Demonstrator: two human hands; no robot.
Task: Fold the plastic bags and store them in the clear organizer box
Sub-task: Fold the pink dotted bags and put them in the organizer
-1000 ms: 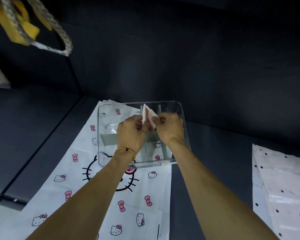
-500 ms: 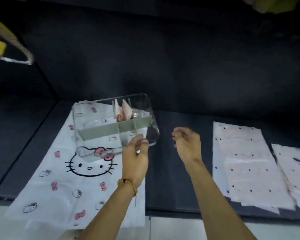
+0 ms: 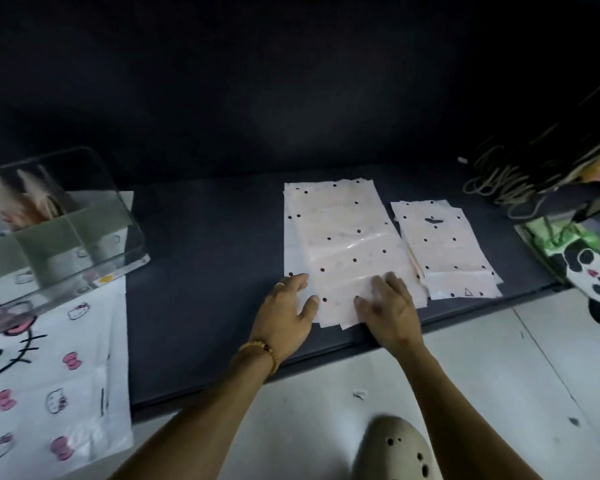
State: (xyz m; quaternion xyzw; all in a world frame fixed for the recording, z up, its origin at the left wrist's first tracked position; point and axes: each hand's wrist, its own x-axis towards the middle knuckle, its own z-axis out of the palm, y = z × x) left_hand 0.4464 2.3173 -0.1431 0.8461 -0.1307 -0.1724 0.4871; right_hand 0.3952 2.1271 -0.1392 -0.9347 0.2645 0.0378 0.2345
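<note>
Both hands, left and right, have left the organizer box, now fingers spread flat on the dotted bag.

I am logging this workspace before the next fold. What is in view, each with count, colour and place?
Clear plastic organizer box: one, grey dividers, far left.
Folded pink bags: at least two, upright in the box.
White cat-print plastic bag: one, flat under the box.
Large pink dotted plastic bags: a stack, centre.
Smaller pink dotted plastic bags: a stack, right of centre.
Panda-print bag: one, far right.
Beige perforated shoe: one, bottom.
Left hand: flat on the large stack's near-left corner.
Right hand: flat on its near edge.
</note>
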